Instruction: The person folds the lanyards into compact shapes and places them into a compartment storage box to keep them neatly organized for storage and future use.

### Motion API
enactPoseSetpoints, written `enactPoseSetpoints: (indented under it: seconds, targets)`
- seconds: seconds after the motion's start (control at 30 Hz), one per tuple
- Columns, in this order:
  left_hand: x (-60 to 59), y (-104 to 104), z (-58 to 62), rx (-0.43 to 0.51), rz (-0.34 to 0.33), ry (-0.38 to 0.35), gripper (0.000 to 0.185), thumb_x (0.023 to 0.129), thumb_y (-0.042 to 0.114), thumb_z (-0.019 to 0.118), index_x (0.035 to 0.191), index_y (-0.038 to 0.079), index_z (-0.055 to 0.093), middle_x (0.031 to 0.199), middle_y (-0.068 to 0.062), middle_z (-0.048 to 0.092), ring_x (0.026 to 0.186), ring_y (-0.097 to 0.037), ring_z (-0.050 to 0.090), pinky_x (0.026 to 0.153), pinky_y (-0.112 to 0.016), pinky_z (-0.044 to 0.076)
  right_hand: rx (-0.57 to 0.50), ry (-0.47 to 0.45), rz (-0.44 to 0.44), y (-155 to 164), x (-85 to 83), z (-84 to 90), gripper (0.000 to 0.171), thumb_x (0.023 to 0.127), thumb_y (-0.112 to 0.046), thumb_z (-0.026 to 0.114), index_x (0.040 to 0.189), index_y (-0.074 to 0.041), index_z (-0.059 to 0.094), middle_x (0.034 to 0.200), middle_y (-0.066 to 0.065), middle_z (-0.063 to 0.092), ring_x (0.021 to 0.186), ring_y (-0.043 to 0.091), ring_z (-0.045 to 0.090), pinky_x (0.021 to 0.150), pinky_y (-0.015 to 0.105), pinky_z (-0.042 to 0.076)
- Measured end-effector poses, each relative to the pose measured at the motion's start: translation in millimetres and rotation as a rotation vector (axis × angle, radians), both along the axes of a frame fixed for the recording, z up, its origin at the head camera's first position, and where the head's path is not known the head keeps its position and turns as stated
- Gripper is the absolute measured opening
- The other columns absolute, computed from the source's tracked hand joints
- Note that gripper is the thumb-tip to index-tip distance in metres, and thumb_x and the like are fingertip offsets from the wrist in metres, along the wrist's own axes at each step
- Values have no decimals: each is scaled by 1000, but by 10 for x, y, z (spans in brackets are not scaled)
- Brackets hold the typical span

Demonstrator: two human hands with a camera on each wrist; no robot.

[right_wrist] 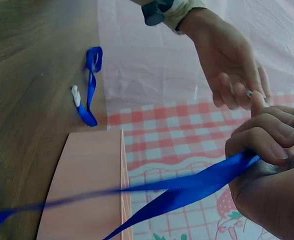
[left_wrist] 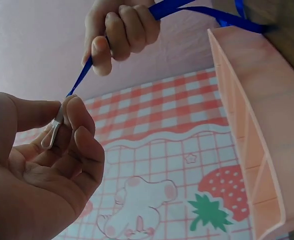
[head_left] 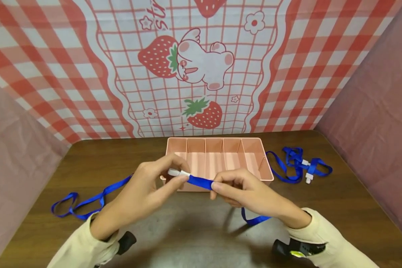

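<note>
Both cream sleeves enter from below in the head view. Left hand (head_left: 147,186) pinches the white plastic clip (head_left: 178,172) of a blue ribbon lanyard (head_left: 201,182); right hand (head_left: 238,188) pinches the strap beside it, stretched taut just before the pink plastic divided tray (head_left: 266,162). A second blue lanyard (head_left: 298,165) lies on the brown wooden table (head_left: 338,193).

Left wrist view: thumb and forefinger clamp the clip (left_wrist: 54,131).

Right wrist view: curled fingers (right_wrist: 267,135) grip the strap (right_wrist: 197,187).

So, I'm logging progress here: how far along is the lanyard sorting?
Nothing looks stored: the pink divided box shows no lanyards. In hand: the left hand pinches the white clip, the right hand grips the blue strap. A second lanyard waits beside the box.
</note>
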State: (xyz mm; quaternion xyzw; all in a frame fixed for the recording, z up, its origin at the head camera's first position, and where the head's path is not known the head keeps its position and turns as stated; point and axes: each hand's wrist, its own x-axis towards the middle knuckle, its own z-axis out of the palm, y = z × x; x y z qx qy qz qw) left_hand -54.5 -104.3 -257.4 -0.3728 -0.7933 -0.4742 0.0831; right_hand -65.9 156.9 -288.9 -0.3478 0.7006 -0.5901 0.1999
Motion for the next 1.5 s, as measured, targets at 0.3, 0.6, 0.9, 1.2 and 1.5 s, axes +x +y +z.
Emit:
enactPoseSetpoints:
  seconds: [0.3, 0.6, 0.9, 1.2, 1.5]
  targets:
    - [115, -270, -197, 27, 76, -104, 12, 98, 8, 63, 102, 19, 61, 78, 7, 62, 64, -11, 61, 53, -26, 51, 58, 67, 36, 208, 28, -120, 22, 106, -9, 47, 93, -11, 65, 58, 1, 34, 49, 2, 29, 39, 25, 23]
    - [228, -565, -383, 98, 145, -143, 19, 96, -3, 62, 103, 14, 62, 75, 2, 62, 60, -14, 57, 51, -28, 49, 167, 130, 12, 451, 39, -185, 22, 104, -11, 51, 90, -17, 67, 69, -11, 42, 57, -2, 36, 42, 25, 28]
    - [225, -722, -412, 124, 189, -178, 17, 97, -5, 58, 107, 9, 62, 73, -4, 61, 60, -16, 56, 51, -29, 48, 208, 156, -25, 697, 56, -179, 25, 104, -7, 50, 87, -17, 65, 67, -7, 38, 59, 1, 33, 44, 27, 29]
    - [172, -919, -414, 161, 218, -196, 15, 96, -7, 57, 108, 2, 61, 73, -10, 61, 60, -17, 58, 52, -28, 50, 225, 185, -94, 1007, 73, -184, 27, 104, -4, 49, 87, -18, 64, 65, -1, 42, 56, 0, 35, 42, 26, 34]
    - [176, -1146, -411, 319, 19, -320, 25, 98, -15, 46, 117, -9, 60, 77, -11, 62, 63, -20, 57, 53, -33, 49, 217, 160, -100, 1368, 48, -220, 29, 103, 1, 47, 91, -14, 67, 62, 6, 38, 49, 5, 32, 38, 24, 30]
